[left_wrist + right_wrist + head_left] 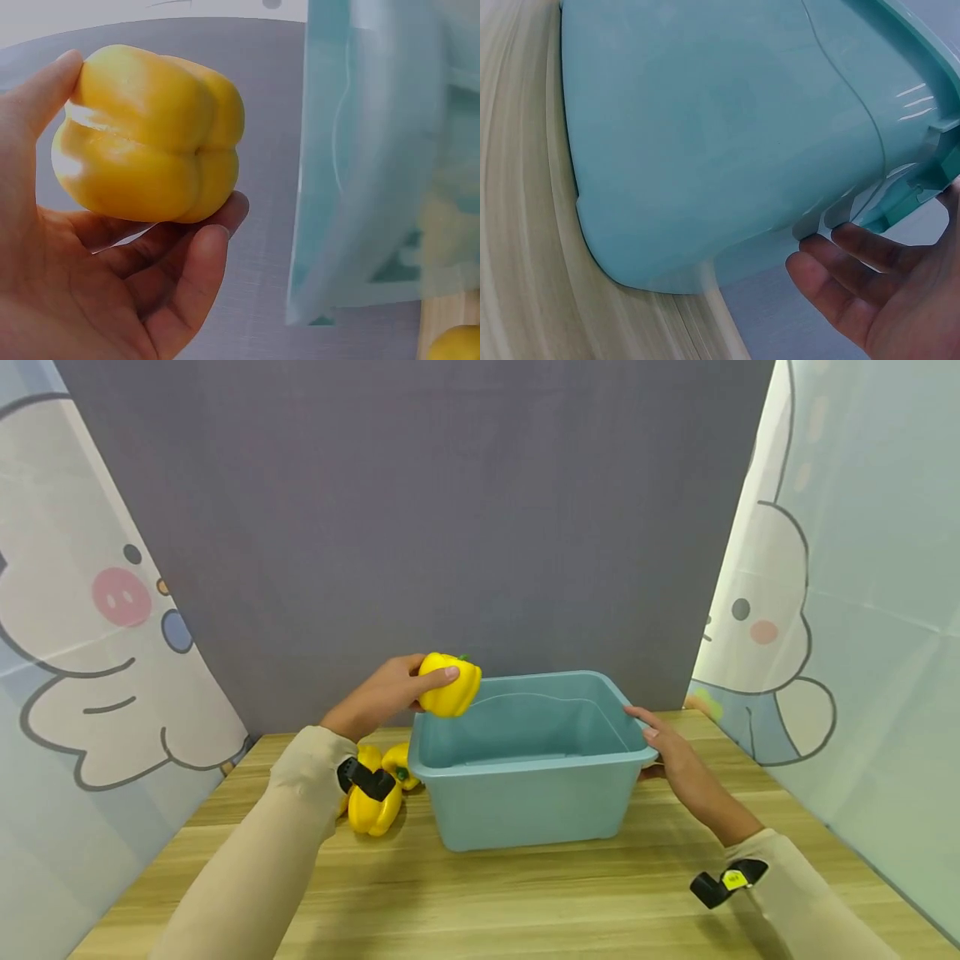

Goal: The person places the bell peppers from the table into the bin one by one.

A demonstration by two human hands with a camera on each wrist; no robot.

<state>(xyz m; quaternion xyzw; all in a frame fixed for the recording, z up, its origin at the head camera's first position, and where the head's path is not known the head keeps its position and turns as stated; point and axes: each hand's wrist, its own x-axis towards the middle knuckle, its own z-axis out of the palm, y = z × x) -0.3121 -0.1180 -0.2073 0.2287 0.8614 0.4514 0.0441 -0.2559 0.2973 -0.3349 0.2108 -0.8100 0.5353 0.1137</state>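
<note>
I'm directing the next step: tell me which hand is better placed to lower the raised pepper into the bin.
Probably the left hand: it grips the yellow pepper near the left end of the bin, while the right hand holds the opposite end.

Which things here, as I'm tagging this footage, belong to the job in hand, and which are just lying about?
Probably the job:
yellow bell pepper, held by the left hand
blue-green plastic tub, right hand on its rim
loose yellow bell peppers beside the tub

Probably background:
grey backdrop
cartoon-print sheets
black wrist cameras
</note>
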